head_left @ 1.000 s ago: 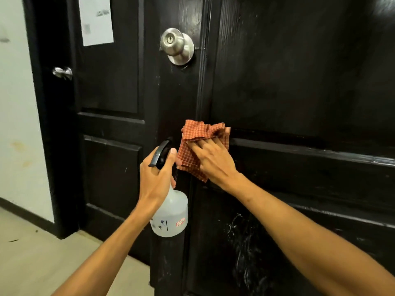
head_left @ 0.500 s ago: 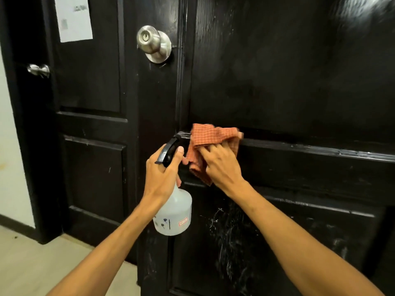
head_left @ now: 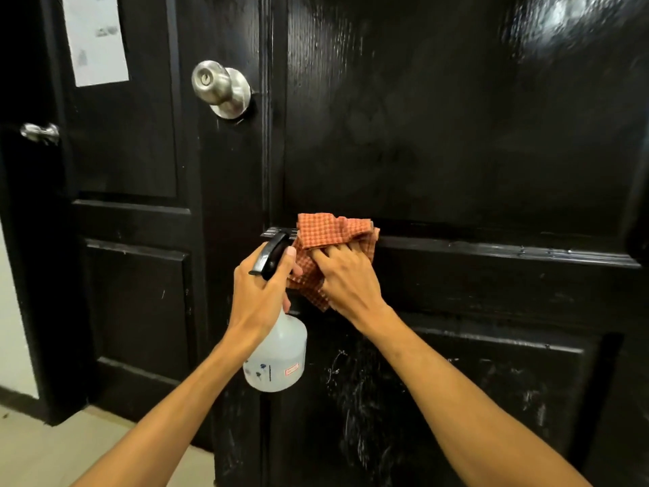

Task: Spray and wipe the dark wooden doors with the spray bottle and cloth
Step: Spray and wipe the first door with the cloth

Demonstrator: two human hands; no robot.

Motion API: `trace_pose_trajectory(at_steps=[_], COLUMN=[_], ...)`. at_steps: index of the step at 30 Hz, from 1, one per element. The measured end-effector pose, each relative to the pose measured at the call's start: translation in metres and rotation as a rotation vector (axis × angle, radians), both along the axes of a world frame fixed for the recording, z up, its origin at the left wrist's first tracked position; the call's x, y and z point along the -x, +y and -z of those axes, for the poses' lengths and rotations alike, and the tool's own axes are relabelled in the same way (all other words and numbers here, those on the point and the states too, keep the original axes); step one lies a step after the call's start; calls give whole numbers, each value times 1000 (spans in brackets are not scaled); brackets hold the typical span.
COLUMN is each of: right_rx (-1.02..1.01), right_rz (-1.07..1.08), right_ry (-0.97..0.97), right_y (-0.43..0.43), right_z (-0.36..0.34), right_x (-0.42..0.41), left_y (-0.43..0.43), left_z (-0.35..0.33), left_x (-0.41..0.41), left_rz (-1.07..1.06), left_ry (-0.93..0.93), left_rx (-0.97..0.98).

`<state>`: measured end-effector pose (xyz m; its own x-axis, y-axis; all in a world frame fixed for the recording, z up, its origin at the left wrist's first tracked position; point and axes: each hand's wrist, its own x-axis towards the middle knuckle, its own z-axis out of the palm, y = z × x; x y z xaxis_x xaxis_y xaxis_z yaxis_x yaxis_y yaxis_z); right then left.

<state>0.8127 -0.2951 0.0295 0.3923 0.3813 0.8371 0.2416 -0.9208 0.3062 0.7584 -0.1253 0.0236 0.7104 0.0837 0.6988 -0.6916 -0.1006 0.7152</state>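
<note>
knob (head_left: 219,87): silvery metal, brushed, soft sheen.
left door (head_left: 133,142): around the knob, black-painted wood, semi-gloss, small pale nicks.
right door (head_left: 456,135): right of the knob, black-painted wood, high gloss, grain showing, bright glare; chalky scuffs and scratches on its lowest panel.
cloth (head_left: 330,232): below-right of the knob, woven fabric, orange check, matt, crumpled.
spray bottle (head_left: 277,356): below the knob, smooth translucent white plastic body; black plastic trigger, slightly shiny.
sheet (head_left: 96,36): upper left of the knob, white paper, matt.
handle (head_left: 39,132): far left of the knob, polished metal.
</note>
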Motion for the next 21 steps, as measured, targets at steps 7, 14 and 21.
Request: trace_pose_trajectory(at_steps=[7,14,21], right_rx=[-307,-8,-313], right_rz=[125,73,184], right_ry=[-147,-59,-193], right_y=[-85,-83,-192], right_z=[18,6,29], right_x=[25,25,69], left_y=[-34,-57,-97], left_z=[-5,-11,-13], left_x=[2,8,17], left_rz=[32,30,110], left_ry=[3,-24,-20], left_rx=[-19,-49,-65])
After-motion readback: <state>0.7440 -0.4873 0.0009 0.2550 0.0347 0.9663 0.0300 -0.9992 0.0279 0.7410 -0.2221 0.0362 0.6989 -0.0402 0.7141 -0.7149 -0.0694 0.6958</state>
